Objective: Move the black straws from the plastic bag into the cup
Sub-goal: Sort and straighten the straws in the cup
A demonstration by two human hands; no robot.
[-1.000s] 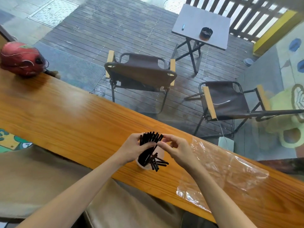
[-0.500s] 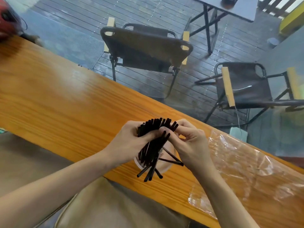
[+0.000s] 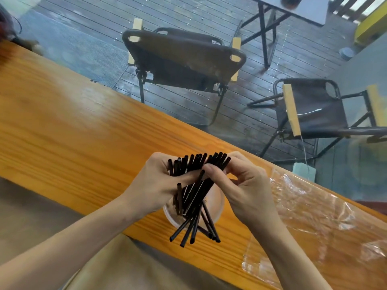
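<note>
A bundle of black straws [image 3: 193,193] stands in a clear plastic cup [image 3: 216,203] on the wooden counter [image 3: 73,130]. My left hand [image 3: 155,185] grips the bundle's upper part from the left. My right hand [image 3: 240,185] pinches the straw tops from the right, thumb and forefinger closed on them. Several straws lean out over the cup's near rim, their ends pointing toward me. The clear plastic bag [image 3: 314,222] lies flat on the counter to the right, and no straws show inside it. The hands and straws hide much of the cup.
Beyond the counter's far edge, behind glass, are two folding chairs [image 3: 184,57] [image 3: 312,109] and a small grey table [image 3: 305,7] on a wet deck. A beige surface [image 3: 31,222] lies below the counter's near edge.
The view has shifted closer to the hands. Both hands have closed tighter on the straw tops, and more straw ends now fan out over the cup's near rim.
</note>
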